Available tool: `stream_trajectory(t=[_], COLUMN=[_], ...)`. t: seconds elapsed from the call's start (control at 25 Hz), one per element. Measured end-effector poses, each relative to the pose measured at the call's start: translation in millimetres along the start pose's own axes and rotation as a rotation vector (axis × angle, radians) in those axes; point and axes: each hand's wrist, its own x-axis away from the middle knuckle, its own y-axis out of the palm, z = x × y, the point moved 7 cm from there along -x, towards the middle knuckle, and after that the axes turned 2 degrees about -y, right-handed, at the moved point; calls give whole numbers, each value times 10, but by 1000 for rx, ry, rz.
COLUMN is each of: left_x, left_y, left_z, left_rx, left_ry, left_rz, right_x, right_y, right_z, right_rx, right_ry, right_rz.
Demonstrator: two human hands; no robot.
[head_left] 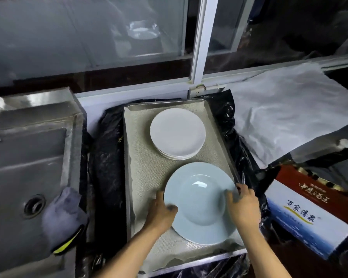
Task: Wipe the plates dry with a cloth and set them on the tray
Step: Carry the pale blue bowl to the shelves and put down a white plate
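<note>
A pale blue plate [199, 201] lies at the near end of the metal tray [129, 157], which is lined with a woven mat. My left hand [161, 211] grips the plate's left rim, thumb on top. My right hand [242, 205] grips its right rim beside the tray wall. A stack of white plates [177, 133] sits at the tray's far end. The grey cloth [63, 215] with a yellow-green edge hangs over the sink's right wall, apart from both hands.
A steel sink [28, 157] with a drain stands on the left. Black plastic sheeting [107, 167] surrounds the tray. A printed cardboard box [309, 213] sits at the right. A white sheet [285, 117] covers the counter behind, below a window frame.
</note>
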Motion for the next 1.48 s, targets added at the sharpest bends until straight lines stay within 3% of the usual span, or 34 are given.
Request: stream_trajectory(t=[0.2, 0.56, 0.84, 1.04, 1.48], left_x=[117, 96, 159, 141, 399], left_y=[100, 125, -28, -68, -451], left_z=[-54, -117, -253, -203, -258], left_rx=[104, 187, 216, 102, 356], left_ry=[-130, -219, -254, -256, -240], left_rz=[32, -8, 95, 119, 242], right_x=[117, 197, 217, 134, 309], right_y=[173, 272, 325, 388, 322], right_z=[92, 86, 149, 196, -78], right_rx=[247, 39, -20, -21, -360], right_ry=[53, 230, 182, 164, 76], right_rz=[-189, -195, -265, -311, -160])
